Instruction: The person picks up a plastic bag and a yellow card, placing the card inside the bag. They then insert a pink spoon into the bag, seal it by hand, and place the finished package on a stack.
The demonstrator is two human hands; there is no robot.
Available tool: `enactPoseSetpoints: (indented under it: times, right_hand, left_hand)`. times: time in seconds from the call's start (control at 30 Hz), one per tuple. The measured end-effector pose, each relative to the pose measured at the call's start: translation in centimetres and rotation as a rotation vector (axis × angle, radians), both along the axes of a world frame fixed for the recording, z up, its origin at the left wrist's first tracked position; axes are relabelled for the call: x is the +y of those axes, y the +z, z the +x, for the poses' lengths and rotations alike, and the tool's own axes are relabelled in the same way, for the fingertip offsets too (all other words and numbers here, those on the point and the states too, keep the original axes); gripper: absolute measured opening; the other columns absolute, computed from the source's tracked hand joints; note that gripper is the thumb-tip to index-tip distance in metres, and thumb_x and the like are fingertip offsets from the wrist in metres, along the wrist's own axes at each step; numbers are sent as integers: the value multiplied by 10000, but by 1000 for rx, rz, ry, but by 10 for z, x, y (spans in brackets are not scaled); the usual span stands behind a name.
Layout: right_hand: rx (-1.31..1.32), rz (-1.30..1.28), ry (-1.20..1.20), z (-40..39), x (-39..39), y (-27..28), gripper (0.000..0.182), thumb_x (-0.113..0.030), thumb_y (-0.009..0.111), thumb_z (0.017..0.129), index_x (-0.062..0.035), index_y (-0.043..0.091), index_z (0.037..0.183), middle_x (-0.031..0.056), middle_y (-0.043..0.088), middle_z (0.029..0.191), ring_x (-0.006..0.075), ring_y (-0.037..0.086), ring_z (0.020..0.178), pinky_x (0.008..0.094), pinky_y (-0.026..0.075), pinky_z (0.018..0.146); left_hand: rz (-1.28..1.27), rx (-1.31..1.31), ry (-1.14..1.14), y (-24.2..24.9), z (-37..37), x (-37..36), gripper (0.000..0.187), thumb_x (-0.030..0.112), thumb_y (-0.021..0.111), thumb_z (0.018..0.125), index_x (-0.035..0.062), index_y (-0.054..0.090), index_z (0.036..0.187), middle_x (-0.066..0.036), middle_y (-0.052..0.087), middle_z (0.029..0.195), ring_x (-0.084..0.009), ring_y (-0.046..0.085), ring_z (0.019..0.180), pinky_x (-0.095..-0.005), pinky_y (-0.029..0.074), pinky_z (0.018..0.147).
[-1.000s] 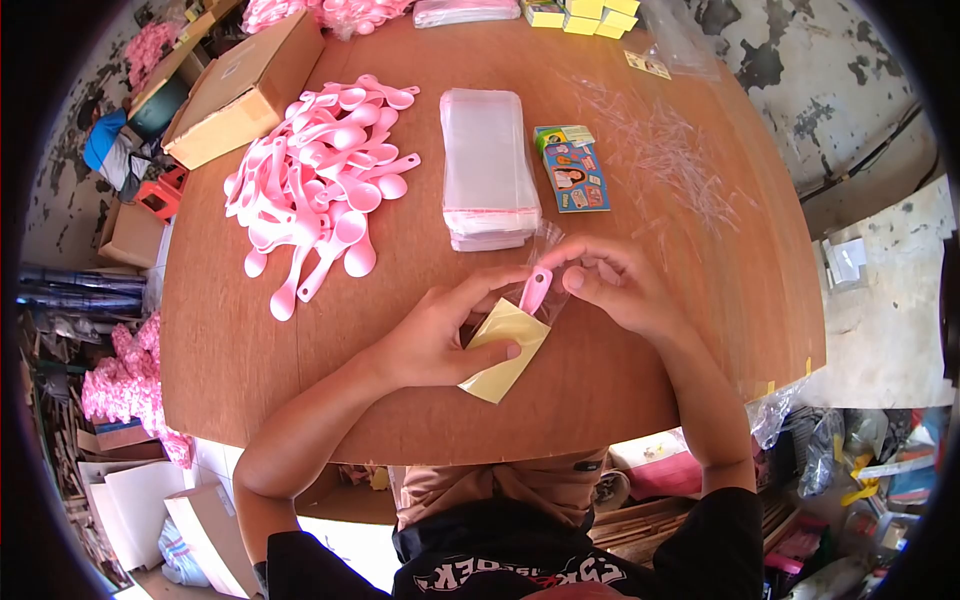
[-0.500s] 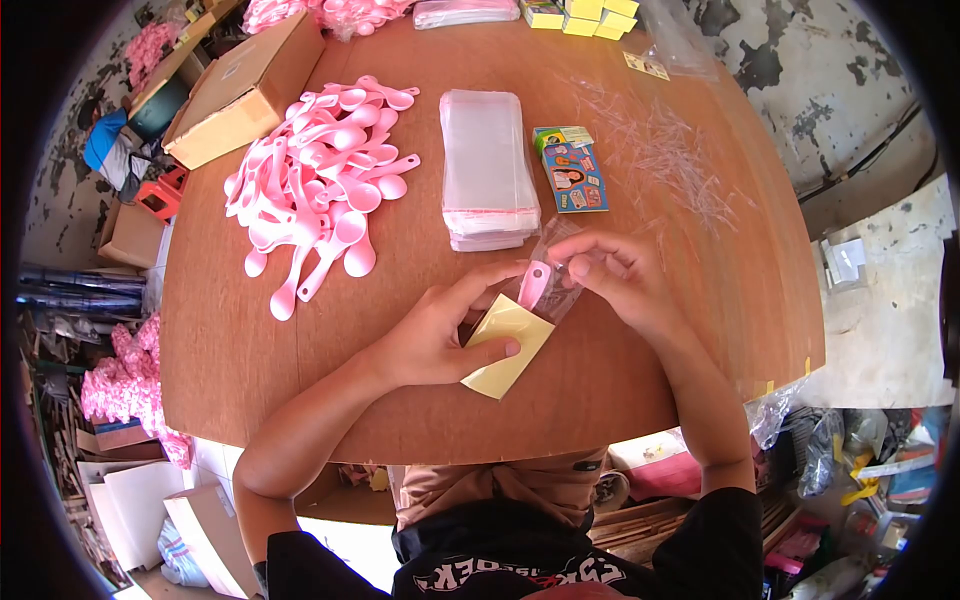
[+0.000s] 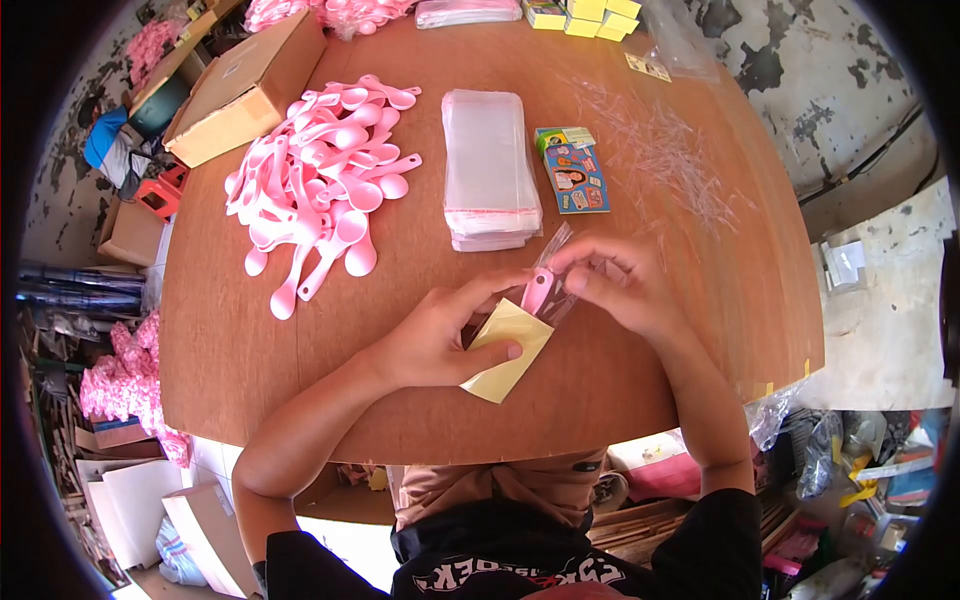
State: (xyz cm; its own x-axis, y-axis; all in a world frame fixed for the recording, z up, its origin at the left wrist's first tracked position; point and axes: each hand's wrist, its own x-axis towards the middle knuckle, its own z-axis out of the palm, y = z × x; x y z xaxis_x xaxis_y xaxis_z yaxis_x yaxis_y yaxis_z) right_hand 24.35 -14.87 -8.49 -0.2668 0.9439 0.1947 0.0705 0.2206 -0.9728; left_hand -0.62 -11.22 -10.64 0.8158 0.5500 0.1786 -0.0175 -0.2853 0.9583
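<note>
My left hand [image 3: 440, 335] is closed around a clear plastic bag [image 3: 566, 305] containing a pale yellow card [image 3: 508, 350], with the thumb lying across the card. A pink measuring spoon's handle [image 3: 537, 291], with a hole near its end, sticks out past the card's upper edge inside the bag. At the bag's upper end, my right hand [image 3: 620, 285] has its fingers curled on the loose plastic. The spoon's bowl is hidden behind the card. Just beyond my hands are a stack of clear bags [image 3: 487, 150] and a small pile of printed cards [image 3: 577, 178].
A heap of pink spoons [image 3: 320, 175] lies on the left of the wooden table [image 3: 400, 420], beside a cardboard box [image 3: 245, 85]. Clear plastic strips [image 3: 670, 160] are scattered on the right. Yellow card bundles [image 3: 597, 15] stand at the far edge. Another person [image 3: 115, 150] is at far left.
My right hand has shifted slightly, and the bag's upper end is now drawn into a narrower, raised fold. The left hand keeps its hold on the card and bag, barely moving.
</note>
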Motion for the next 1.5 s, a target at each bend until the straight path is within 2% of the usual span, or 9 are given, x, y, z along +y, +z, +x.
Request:
enactPoseSetpoints:
  times: [0.03, 0.1, 0.27, 0.33, 0.43, 0.77, 1.13, 1.27, 1.5]
  right_hand:
    - [-1, 0, 1, -1, 0, 3, 197, -125, 647, 931, 7, 658, 1077, 43, 680, 975, 93, 612, 888, 263, 495, 781]
    - [-267, 24, 71, -4, -3, 11, 214, -123, 654, 923, -12, 646, 1105, 36, 684, 969, 97, 623, 869, 281, 504, 768]
    - [-30, -38, 76, -7, -3, -1, 244, -126, 658, 923, -10, 632, 1136, 39, 683, 977, 102, 629, 868, 260, 503, 754]
    - [105, -37, -6, -7, -4, -1, 247, -125, 650, 931, 3, 632, 1143, 47, 683, 987, 92, 624, 864, 246, 499, 745]
    - [53, -3, -66, -8, -4, 0, 217, -121, 626, 948, 19, 649, 1112, 55, 684, 987, 83, 620, 861, 245, 499, 747]
    - [-80, 6, -123, -2, 1, -6, 203, 11, 497, 948, 30, 676, 1042, 61, 697, 986, 90, 631, 888, 242, 504, 770]
    - [-121, 41, -146, -3, 3, -8, 158, -92, 622, 939, 6, 686, 1045, 31, 695, 926, 63, 618, 823, 229, 503, 708]
    - [-104, -44, -143, -4, 2, -5, 171, -115, 613, 949, 8, 686, 1042, 25, 692, 909, 64, 611, 796, 223, 495, 693]
    - [59, -119, -100, 1, 3, -3, 279, -223, 536, 998, 4, 670, 908, 34, 671, 851, 84, 601, 788, 253, 491, 703]
  left_hand:
    - [23, 27, -16, 0, -1, 1, 686, 36, 695, 855, 82, 347, 1444, -97, 689, 932, -113, 650, 830, -302, 525, 708]
    - [50, 64, -15, 5, -3, 1, 686, 36, 694, 854, 82, 348, 1444, -97, 690, 938, -110, 651, 823, -303, 525, 698]
    - [42, 46, 16, 3, 0, -1, 693, 33, 693, 855, 84, 338, 1448, -104, 690, 964, -121, 657, 849, -308, 530, 714]
    - [-74, -25, 28, -1, 1, -1, 717, 30, 694, 857, 87, 312, 1461, -117, 690, 988, -138, 655, 902, -315, 529, 753]
    - [-133, -2, 13, 2, 1, 1, 786, -5, 696, 849, 50, 245, 1490, -124, 685, 1025, -150, 647, 953, -305, 506, 819]
    - [-120, 23, -8, 3, -1, 0, 806, -5, 706, 845, 52, 232, 1495, -127, 688, 1009, -136, 639, 943, -298, 500, 813]
    - [2, 15, 1, 3, -1, 0, 762, 49, 723, 835, 74, 296, 1465, -138, 707, 964, -166, 680, 856, -331, 539, 753]
    - [-7, 20, -3, 5, -1, 0, 756, 41, 719, 833, 76, 302, 1463, -138, 705, 956, -164, 679, 856, -328, 535, 754]
    - [-26, 38, -6, 8, -1, -1, 741, 27, 717, 835, 62, 315, 1457, -128, 701, 958, -144, 658, 894, -310, 512, 787]
